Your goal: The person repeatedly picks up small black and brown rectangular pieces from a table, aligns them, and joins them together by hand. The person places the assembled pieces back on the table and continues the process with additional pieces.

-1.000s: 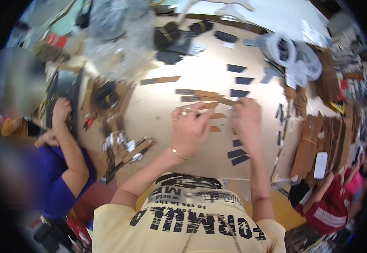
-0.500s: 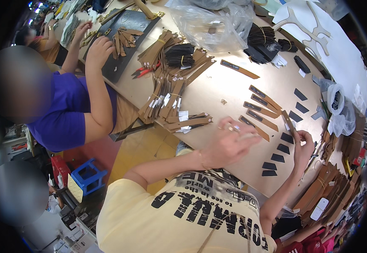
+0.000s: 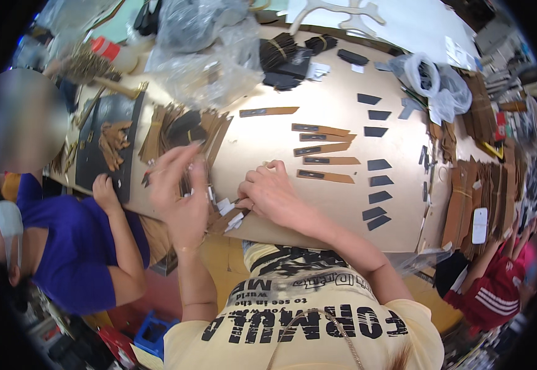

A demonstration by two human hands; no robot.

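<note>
My left hand (image 3: 182,194), blurred, is raised above the brown strip bundles at the left, with its fingers apart and nothing seen in them. At the table's near edge, my right hand (image 3: 271,192) has bent fingers closed on the end of a brown leather strip (image 3: 222,221) in a pile with white tags. Several brown strips with dark inlaid ends, such as this strip (image 3: 336,161), lie in a rough column right of that hand. Farther right, black slanted patches (image 3: 380,180) form another column. The left hand hides part of the bundles and a black stack (image 3: 185,126).
Clear plastic bags (image 3: 203,55) and tied black bundles (image 3: 279,52) occupy the far side. A co-worker in purple (image 3: 77,246) works at a black board (image 3: 89,154) on the left. Brown strip stacks (image 3: 459,200) stand at the right edge.
The strip that was in my right hand now lies among the others. That hand has moved left to the tagged pile. My left hand has shifted left, and the view has turned.
</note>
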